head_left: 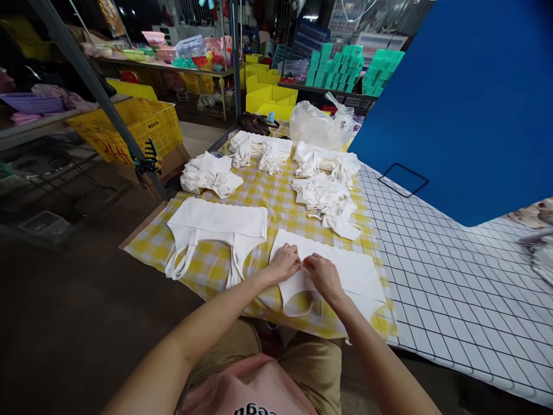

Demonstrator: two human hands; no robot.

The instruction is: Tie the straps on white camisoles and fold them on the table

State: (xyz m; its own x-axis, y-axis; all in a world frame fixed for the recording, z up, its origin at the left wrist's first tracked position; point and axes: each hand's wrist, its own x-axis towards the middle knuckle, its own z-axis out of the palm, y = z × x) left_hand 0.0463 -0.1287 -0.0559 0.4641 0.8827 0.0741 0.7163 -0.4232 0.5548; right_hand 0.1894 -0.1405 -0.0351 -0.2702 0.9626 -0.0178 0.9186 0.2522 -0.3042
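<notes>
We see our two hands meeting on a white cloth bag (345,271) that lies flat on the near edge of the table (276,202), right in front of us. The left hand (284,263) and the right hand (322,275) are almost touching each other. The fingers (295,253) of both hands are narrow and pinched on the cloth near its left part, where the fabric rises into a small fold. The bag lies directly under the fingers and runs away from them to the right and a little far, so its long axis goes left to right across the table. Both hands are equally near to it, with the left hand over its left end. A looped handle (298,308) of the bag hangs toward us, over the near edge.

The bag looks thin, soft and plain white, with slight creases, and it rests on a yellow checked tablecloth (216,268). To the left of it, well apart, lies another flat bag (218,222) with its handles spread toward us. Farther away there are several piles of folded bags (328,199) and a clear plastic bag (317,124). To the right stands a big blue board (466,104) on a white grid surface (453,288).
</notes>
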